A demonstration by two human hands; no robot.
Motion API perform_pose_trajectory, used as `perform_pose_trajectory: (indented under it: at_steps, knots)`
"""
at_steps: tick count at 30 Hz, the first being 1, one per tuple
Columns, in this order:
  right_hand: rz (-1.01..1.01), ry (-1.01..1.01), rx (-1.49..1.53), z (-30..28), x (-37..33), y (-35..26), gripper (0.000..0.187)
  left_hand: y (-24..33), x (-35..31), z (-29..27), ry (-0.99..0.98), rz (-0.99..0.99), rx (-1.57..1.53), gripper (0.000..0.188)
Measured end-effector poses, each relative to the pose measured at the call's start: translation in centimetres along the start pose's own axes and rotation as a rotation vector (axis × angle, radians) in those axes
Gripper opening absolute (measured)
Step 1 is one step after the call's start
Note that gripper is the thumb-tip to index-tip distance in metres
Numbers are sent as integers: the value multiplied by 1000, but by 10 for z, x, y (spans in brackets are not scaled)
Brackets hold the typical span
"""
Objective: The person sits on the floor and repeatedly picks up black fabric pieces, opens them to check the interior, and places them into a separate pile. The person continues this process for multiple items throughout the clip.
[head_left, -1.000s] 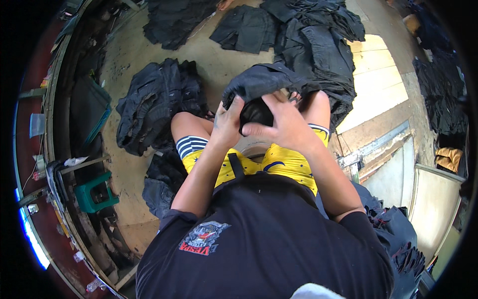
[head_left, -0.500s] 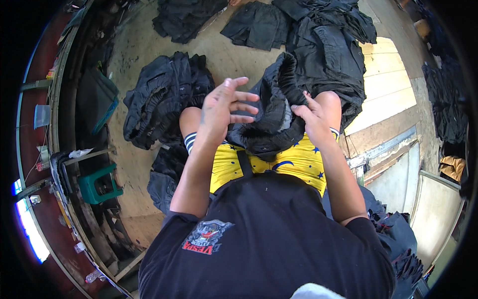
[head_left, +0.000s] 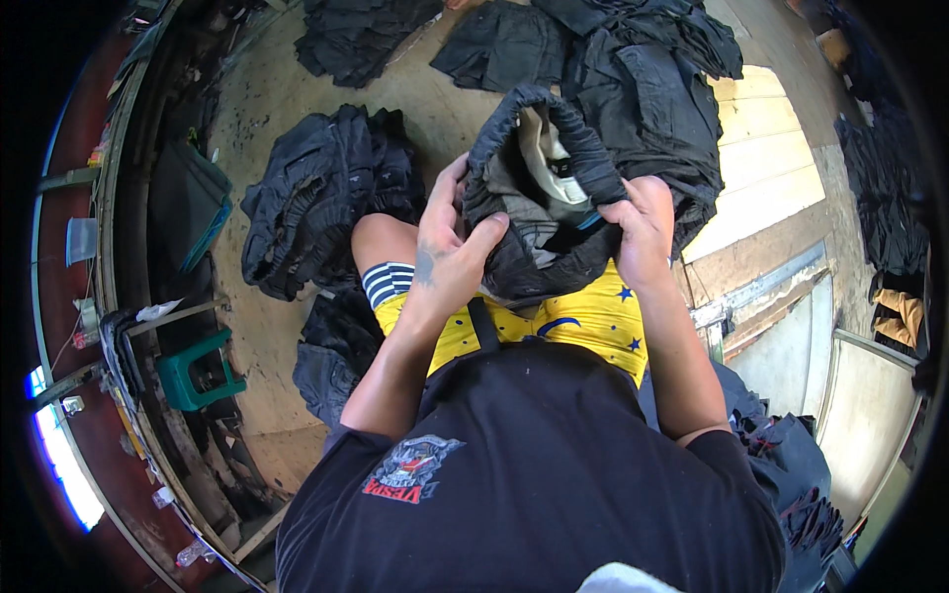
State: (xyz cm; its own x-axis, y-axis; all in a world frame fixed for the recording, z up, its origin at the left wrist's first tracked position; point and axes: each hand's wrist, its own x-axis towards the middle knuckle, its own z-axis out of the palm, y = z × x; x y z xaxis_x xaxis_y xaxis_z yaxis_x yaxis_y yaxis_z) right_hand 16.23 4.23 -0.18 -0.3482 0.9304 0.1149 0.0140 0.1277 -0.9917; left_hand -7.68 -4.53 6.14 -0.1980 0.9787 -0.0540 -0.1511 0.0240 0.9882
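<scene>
Over my lap I hold a pair of black shorts (head_left: 494, 272) with a gathered elastic waistband, its opening spread wide. A white lining and a pale label show inside. My left hand (head_left: 457, 219) grips the left side of the waistband, thumb inside the rim and fingers round the outside. On the opposite side, my right hand (head_left: 645, 225) pinches the waistband with its thumb at the rim. To the left of my knee lies a heap of black shorts (head_left: 321, 188) with elastic waists, and a larger pile of black shorts (head_left: 652, 109) rises beyond my right hand.
More black garments (head_left: 356, 40) lie at the far left, and a pair of shorts (head_left: 501, 49) is spread flat at the far side. A green plastic stool (head_left: 193, 374) stands at left. Dark folded clothes (head_left: 781, 460) are stacked beside me at right.
My left hand was off the cloth with fingers spread; now it has closed on the waistband. The shorts have been lifted and opened, showing the lining.
</scene>
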Motion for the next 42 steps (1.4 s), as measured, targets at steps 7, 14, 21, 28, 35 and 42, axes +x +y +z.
perform_pose_trajectory:
  at_steps: [7,14,21,28,35,42]
  knots:
    - [54,-67,99,-5,3,-23,61,4,-11,-6,13,8,-25,69]
    - [21,-219,249,5,14,-26,76,-14,-33,-3,60,-43,-113,74]
    - [79,-615,629,81,-19,-34,90,-67,-25,6,236,-745,-283,70]
    - [130,-296,899,24,11,-29,72,-45,1,-22,52,-427,-449,63]
    - [166,-8,720,-26,11,-15,59,87,42,-114,450,136,-453,62]
    - [375,52,681,-11,-19,10,53,82,37,-241,1031,371,-571,52]
